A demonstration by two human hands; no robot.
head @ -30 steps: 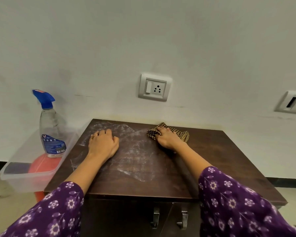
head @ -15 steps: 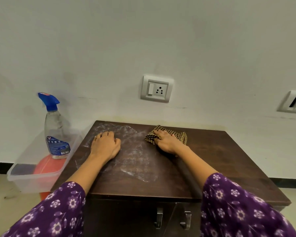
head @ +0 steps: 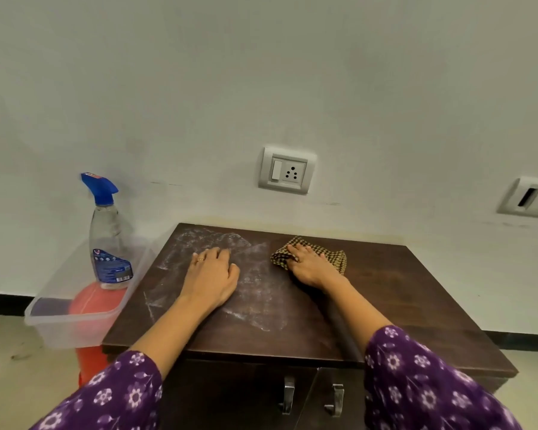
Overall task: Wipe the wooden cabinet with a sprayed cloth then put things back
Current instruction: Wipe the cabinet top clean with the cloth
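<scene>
The dark wooden cabinet [head: 401, 305] stands against the wall, its top streaked with whitish smears on the left half. My right hand [head: 311, 266] lies on the brown checked cloth [head: 336, 259] near the back middle of the top, fingers spread and pressing it down. The cloth bunches up at the thumb side. My left hand [head: 212, 277] rests palm down on the smeared patch, holding nothing. A clear spray bottle [head: 109, 243] with a blue trigger stands to the left of the cabinet in a transparent plastic tub [head: 62, 324].
The tub sits on an orange stool [head: 90, 358] close to the cabinet's left edge. A wall socket [head: 288, 170] is above the cabinet, and another wall fitting [head: 528, 198] at the far right. Two metal door handles [head: 311, 398] show on the cabinet front.
Both hands stay almost where they were; the right hand with the cloth has shifted only slightly along the back of the top. The view has drifted a little.
</scene>
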